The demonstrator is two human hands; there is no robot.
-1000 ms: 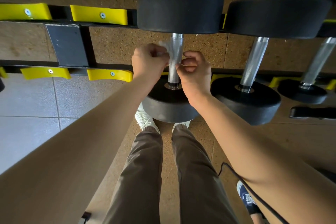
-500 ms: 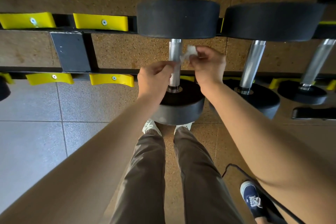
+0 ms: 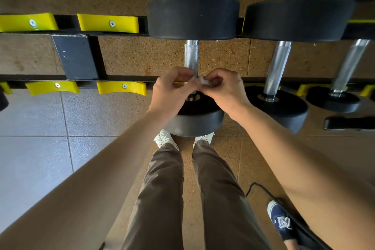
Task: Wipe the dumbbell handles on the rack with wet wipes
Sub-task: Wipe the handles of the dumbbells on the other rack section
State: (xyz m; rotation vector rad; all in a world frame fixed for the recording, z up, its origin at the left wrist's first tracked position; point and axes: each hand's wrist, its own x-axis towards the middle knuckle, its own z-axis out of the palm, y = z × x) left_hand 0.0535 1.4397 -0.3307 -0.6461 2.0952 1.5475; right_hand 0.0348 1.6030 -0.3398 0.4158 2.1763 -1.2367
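A: Hands?
B: Both at frame ctr. Left hand & right hand are knuckle to knuckle, fingers curled, each pinching the wet wipe. It's a small white wad, mostly hidden btwn the fingertips.
A: Wipe vs bar?
B: It's at the lower end of the dumbbell handle, knurled steel. Can't tell if it wraps round the bar or just touches it. Upper part of the bar is in plain view.
A: What's in the rack?
B: Rack = black rails w/ yellow cradles. Centre dumbbell lies across both rails, far head at the upper rail, near head at the lower one. Second dumbbell sits just right of it, same way. Third dumbbell is at the right edge, partly cut off. The cradles at upper left & mid left show yellow faces, one bolt each.
A: Anything else?
B: Trousers & white shoes below ctr. Navy shoe lower right, black cable beside it. Speckled brown mat under the rack, grey tiles lower left.
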